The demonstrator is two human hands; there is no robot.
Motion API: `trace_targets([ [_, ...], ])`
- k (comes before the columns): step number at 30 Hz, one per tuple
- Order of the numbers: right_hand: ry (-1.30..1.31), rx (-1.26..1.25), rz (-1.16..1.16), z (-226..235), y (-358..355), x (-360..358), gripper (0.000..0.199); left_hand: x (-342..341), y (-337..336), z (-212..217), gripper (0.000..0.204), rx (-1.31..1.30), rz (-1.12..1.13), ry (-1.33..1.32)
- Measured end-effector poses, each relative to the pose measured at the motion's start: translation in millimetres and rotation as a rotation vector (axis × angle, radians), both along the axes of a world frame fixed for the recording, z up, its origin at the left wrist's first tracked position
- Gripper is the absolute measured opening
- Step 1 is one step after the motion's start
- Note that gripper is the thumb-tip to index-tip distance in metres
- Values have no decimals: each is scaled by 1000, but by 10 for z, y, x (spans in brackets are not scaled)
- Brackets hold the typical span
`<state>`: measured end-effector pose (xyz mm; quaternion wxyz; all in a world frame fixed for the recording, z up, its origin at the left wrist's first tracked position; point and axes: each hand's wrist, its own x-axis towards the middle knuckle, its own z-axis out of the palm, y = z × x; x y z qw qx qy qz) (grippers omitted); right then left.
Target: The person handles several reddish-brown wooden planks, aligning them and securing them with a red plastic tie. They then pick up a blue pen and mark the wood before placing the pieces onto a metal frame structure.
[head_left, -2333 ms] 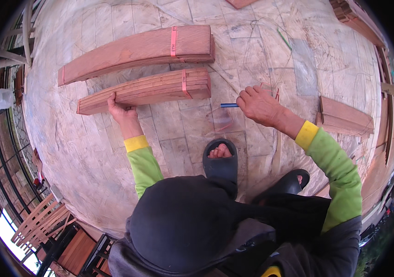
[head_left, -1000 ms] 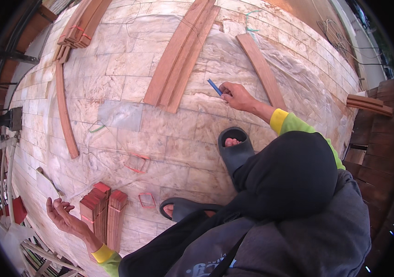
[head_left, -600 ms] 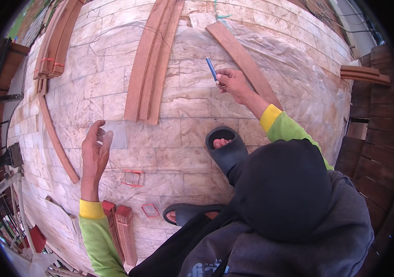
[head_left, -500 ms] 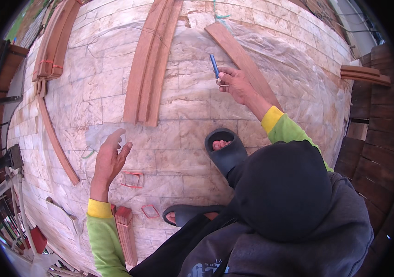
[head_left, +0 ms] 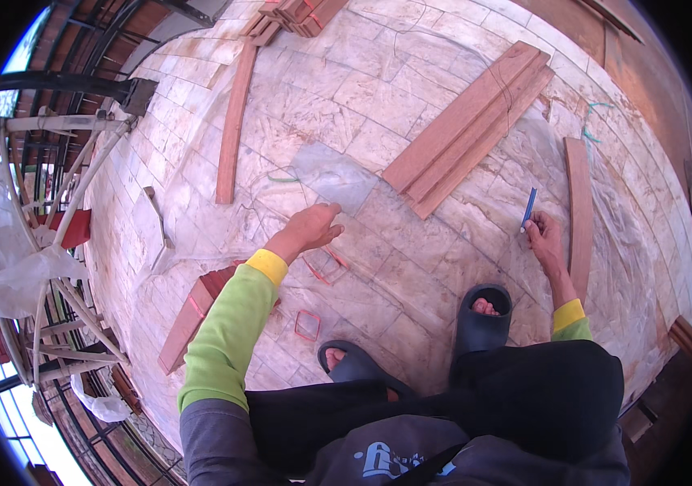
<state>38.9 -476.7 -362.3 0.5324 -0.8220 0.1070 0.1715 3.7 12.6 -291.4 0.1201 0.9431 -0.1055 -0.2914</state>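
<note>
My right hand [head_left: 548, 247] is closed around the lower end of a slim blue tool [head_left: 530, 206], which points up and away; its exact kind is unclear. Just right of that hand, a single reddish-brown wooden plank [head_left: 578, 194] lies on the floor. My left hand [head_left: 307, 230] holds nothing, its fingers loosely apart over the tiles. Beyond its fingertips is a piece of clear plastic sheet [head_left: 334, 174]. Loops of red strapping [head_left: 307, 325] lie near my left foot. A strapped bundle of short wood pieces [head_left: 188, 316] is partly hidden behind my left sleeve.
Long wooden boards [head_left: 467, 130] lie side by side ahead. At far left stand a narrow wood strip [head_left: 237, 121] lying flat, a stacked bundle [head_left: 301, 14] and a metal frame [head_left: 66, 123] draped with plastic. Thin plastic sheeting [head_left: 617, 219] covers tiles at right.
My view has swung leftward, so the boards appear farther right. My left hand's fingers point more to the right now. The blue tool stays in my right hand.
</note>
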Motion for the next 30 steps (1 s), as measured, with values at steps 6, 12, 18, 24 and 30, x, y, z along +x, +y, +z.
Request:
trace_targets([
  [6, -315, -261, 307, -123, 106, -33, 10, -176, 228, -139, 41, 12, 60, 37],
  [12, -396, -329, 357, -98, 108, -78, 10, -247, 256, -178, 37, 47, 58, 67],
  [18, -415, -348, 340, -67, 194, -37, 10, -139, 274, -153, 35, 24, 60, 33],
  [24, -466, -370, 299, -2, 167, -89, 10, -25, 109, -183, 40, -61, 62, 8],
  [30, -401, -370, 184, -79, 181, -136, 12, 273, -446, -77, 49, -237, 138, -235],
])
